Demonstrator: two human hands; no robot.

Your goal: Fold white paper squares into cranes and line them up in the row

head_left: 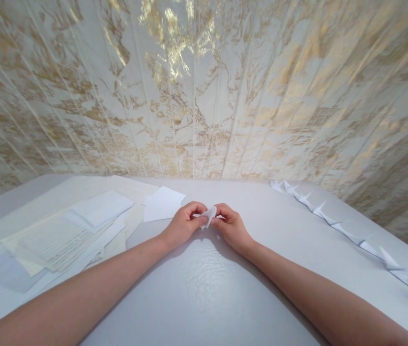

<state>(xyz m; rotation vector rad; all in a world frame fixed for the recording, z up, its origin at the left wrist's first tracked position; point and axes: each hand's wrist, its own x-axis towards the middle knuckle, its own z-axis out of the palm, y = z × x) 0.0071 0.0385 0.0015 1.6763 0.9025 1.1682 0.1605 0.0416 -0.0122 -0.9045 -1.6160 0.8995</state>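
A small folded piece of white paper [208, 215] is pinched between both hands just above the white table [204, 288], in the middle of the view. My left hand [184, 223] grips its left side with thumb and fingers. My right hand [230, 225] grips its right side, fingers curled over the top. Both forearms reach in from the bottom corners and rest on the table.
A loose heap of white sheets and printed pages [63, 235] lies at the left, with one square sheet [162, 203] near my left hand. A row of several folded white paper shapes [348, 233] runs along the right edge. A gold-patterned wall [204, 86] stands behind.
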